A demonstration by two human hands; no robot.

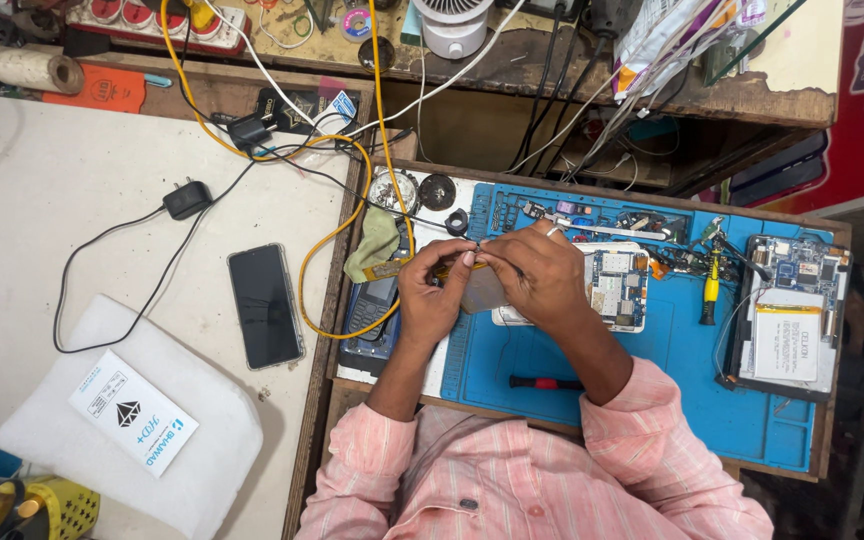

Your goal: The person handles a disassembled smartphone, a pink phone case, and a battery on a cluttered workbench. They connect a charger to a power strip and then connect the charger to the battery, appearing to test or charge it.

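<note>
My left hand (pixel 430 292) and my right hand (pixel 532 275) meet fingertip to fingertip over the blue work mat (pixel 652 370). Between the fingers they pinch a small thin part (pixel 474 252), too small to tell what it is; a yellow-orange strip runs under the left fingers. Directly below the hands lies an opened white device with a bare circuit board (pixel 617 285). A dark keypad phone (pixel 372 315) rests beside my left wrist. My sleeves are pink and striped.
A black smartphone (pixel 265 305) lies face up on the white table at left, near a black charger plug (pixel 188 199) and yellow cable. A red-handled screwdriver (pixel 544 382), a yellow screwdriver (pixel 711 293) and an opened tablet (pixel 790 320) sit on the mat. A cluttered shelf stands behind.
</note>
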